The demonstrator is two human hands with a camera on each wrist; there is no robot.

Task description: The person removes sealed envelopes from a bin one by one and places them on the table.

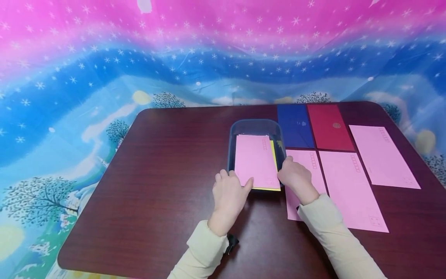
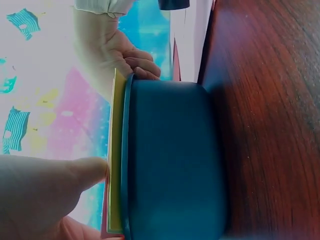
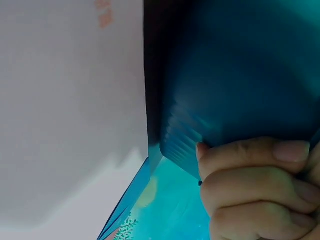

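Observation:
A dark translucent plastic bin (image 1: 256, 124) stands near the middle of the table. On it lies a pink envelope (image 1: 254, 162), with a yellow envelope (image 1: 273, 155) showing beneath its right and near edges. My left hand (image 1: 228, 193) holds the bin's near left side, its thumb against the near edge of the envelopes. Curled fingers of my right hand (image 1: 295, 176) grip the bin's right rim; in the right wrist view, those fingers (image 3: 250, 190) lie against the bin's side. Part of the left fingers is hidden by the bin's edge and the envelopes.
Right of the bin lie a blue envelope (image 1: 295, 126), a red envelope (image 1: 330, 128) and several pink ones, among them a far-right pink envelope (image 1: 385, 157). The dark wooden table (image 1: 156, 166) has rounded corners. Behind it hangs a snowflake-patterned cloth (image 1: 209, 58).

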